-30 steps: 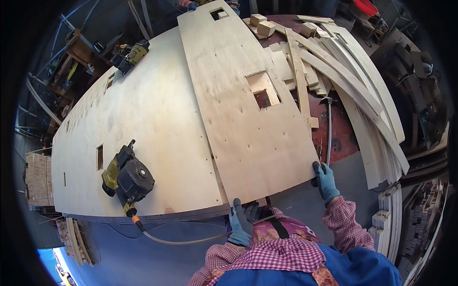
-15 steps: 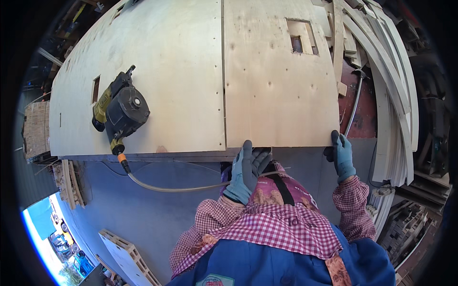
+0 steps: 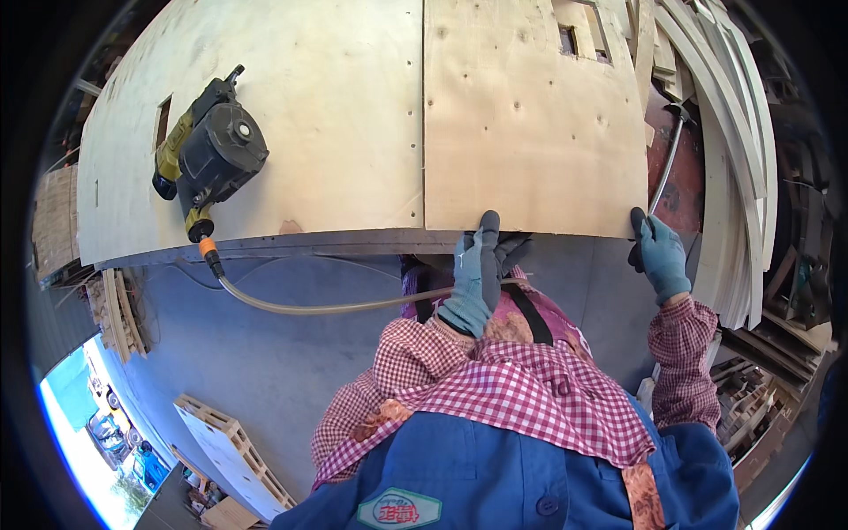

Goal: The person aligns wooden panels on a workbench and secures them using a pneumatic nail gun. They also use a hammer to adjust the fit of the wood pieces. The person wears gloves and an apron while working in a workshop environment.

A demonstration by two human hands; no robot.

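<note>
A pale plywood sheet point(image 3: 539, 150), with a cut-out near its far right, lies beside a larger plywood sheet point(image 3: 327, 115), their edges meeting at a straight seam. Both my hands wear blue gloves with dark palms. At the near edge of the smaller sheet my left hand point(image 3: 479, 276) is thumb up against the rim, its fingers partly hidden below. My right hand point(image 3: 661, 256) pinches that sheet's near right corner. On the larger sheet rests a black and yellow nail gun point(image 3: 216, 146), joined at an orange fitting to an air hose point(image 3: 309, 309).
A hammer point(image 3: 669, 163) lies on a dark red surface right of the sheets. Long wooden strips point(image 3: 738, 177) are stacked beyond it. Below the bench edge the hose runs across toward my body. A pallet-like panel point(image 3: 234, 455) leans at the lower left.
The view has tilted, so the sheets sit higher in the picture. The smaller sheet has shifted slightly toward me, its near edge now about level with the larger one. Both hands stay at its edge.
</note>
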